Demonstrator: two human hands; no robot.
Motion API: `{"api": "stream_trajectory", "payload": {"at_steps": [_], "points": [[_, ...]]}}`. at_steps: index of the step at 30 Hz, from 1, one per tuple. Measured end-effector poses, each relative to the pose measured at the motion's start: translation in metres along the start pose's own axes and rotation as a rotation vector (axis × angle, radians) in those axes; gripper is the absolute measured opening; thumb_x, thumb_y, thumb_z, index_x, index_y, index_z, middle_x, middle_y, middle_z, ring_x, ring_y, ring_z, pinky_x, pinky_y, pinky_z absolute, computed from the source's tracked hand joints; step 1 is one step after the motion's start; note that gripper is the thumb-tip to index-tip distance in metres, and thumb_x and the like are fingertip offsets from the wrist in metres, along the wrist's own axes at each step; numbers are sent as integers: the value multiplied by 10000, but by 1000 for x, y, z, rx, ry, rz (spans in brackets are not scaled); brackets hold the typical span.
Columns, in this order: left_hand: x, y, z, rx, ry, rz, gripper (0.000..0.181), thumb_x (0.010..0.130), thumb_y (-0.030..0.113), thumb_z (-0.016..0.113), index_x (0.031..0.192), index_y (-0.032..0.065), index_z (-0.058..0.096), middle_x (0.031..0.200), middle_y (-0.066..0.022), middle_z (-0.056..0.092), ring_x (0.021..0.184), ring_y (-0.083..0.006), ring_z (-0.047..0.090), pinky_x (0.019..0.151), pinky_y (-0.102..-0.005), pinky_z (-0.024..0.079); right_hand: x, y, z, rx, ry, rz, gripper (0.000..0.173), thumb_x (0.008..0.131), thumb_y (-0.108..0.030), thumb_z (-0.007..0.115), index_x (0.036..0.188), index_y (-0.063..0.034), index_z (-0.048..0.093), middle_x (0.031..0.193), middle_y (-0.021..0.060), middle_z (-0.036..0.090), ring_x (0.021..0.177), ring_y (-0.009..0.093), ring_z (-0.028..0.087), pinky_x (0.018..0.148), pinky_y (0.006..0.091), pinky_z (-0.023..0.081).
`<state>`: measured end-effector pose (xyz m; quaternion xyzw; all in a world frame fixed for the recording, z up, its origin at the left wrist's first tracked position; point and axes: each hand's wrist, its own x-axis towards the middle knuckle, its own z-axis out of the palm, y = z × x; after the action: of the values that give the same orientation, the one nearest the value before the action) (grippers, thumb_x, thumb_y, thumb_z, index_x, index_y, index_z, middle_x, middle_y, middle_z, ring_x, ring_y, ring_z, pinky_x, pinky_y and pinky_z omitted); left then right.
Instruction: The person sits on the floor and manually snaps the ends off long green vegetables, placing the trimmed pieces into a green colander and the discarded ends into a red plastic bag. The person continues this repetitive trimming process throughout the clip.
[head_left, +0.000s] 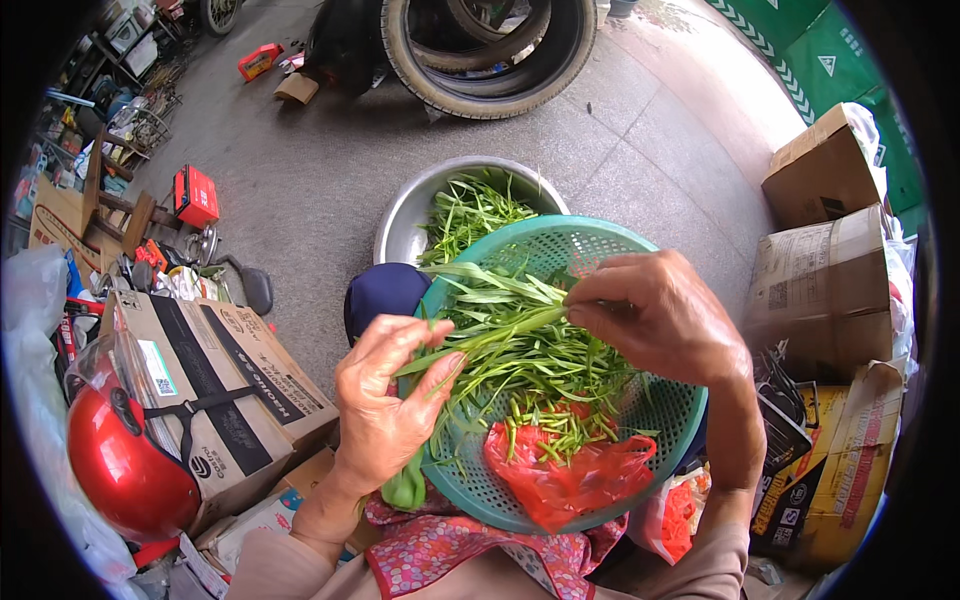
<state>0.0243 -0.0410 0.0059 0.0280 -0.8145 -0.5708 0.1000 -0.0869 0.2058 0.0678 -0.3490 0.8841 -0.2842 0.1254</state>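
My right hand (660, 315) pinches the gathered end of a bunch of long-leaved greens (517, 322), probably water spinach. The leaves fan left towards my left hand (394, 397), whose thumb and forefinger stand apart around some leaf tips; whether it grips them is unclear. Below both hands a green perforated plastic basket (679, 450) rests on my lap, holding more loose greens. At its near side a red plastic bag (592, 480) carries short cut stem pieces (555, 431). Beyond the basket, a metal basin (394, 225) contains further greens (480, 214), partly hidden by the basket's rim.
Tires (487, 105) stand on the floor ahead. To the left are a red helmet (124, 457), a cardboard box (232, 375) and a red battery box (196, 196). Stacked cartons (821, 285) line the right side. A plastic bag (667, 514) sits beneath my right forearm.
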Motion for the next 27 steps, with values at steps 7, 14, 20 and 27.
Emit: {"api": "stream_trajectory", "payload": {"at_steps": [7,14,20,27], "points": [[5,-2,27,522,-7,537,298,726,-71,767,1014,-34,700,1158,-148,601,801,-245,710,627,-355,580,-68,3,43,156,342,104,93,891,-68,728,944,3,698,780,141,660,650,296,648,584,373,488],[12,-8,32,431,-167,544,207,724,-82,706,923,-25,691,967,-114,642,730,-235,670,614,-343,546,-87,2,50,183,418,84,119,846,9,746,954,-4,698,767,128,649,642,299,633,570,381,476],[22,-4,18,-416,75,-88,95,910,-6,600,906,-40,688,1012,-86,629,673,-78,583,529,-193,464,-99,6,59,196,389,105,170,834,18,746,995,-12,701,792,121,648,703,310,651,621,390,506],[17,31,38,-146,-586,28,219,868,7,711,1085,-18,695,1037,-87,618,747,-110,611,581,-274,494,-92,-10,64,129,305,-42,323,784,-19,730,1103,-49,686,898,87,635,792,303,655,626,407,544]]}}
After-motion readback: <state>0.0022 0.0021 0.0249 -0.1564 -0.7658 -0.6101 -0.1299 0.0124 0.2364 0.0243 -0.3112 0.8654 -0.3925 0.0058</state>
